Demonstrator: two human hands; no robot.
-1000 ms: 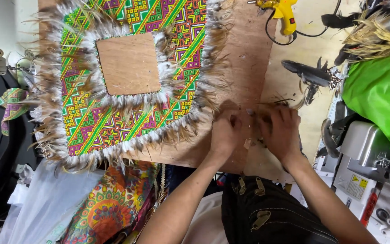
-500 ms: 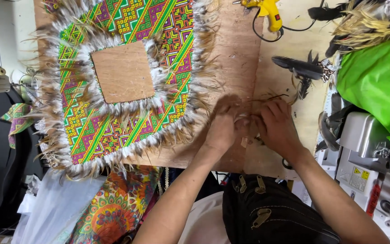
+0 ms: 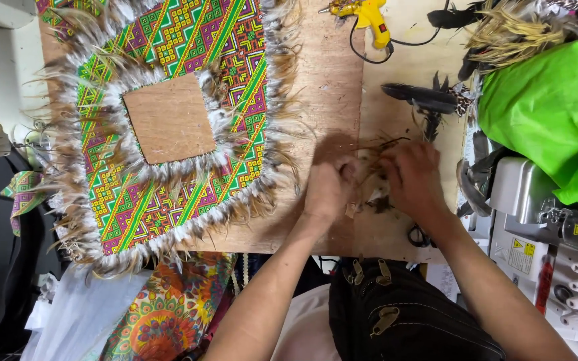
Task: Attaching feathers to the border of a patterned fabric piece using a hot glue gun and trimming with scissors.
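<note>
My left hand [image 3: 329, 188] and my right hand [image 3: 413, 177] rest close together on the wooden board [image 3: 332, 87], both pinching a small bunch of thin brown feathers [image 3: 376, 150] between them. Loose feather bits [image 3: 376, 200] lie under the hands. To the left lies a square frame piece [image 3: 168, 127] of bright patterned fabric, edged inside and outside with white and brown feathers, with a bare square opening in its middle.
A yellow glue gun [image 3: 369, 15] with a black cord lies at the board's far edge. Black feathers [image 3: 419, 97] and a straw-coloured bundle [image 3: 510, 30] sit by green fabric [image 3: 556, 113]. A white sewing machine [image 3: 550, 234] stands right. Patterned cloth [image 3: 162, 314] hangs below.
Both hands have shifted slightly and the fingers have reworked the feather bunch; the view has drifted so the board sits a little differently in frame.
</note>
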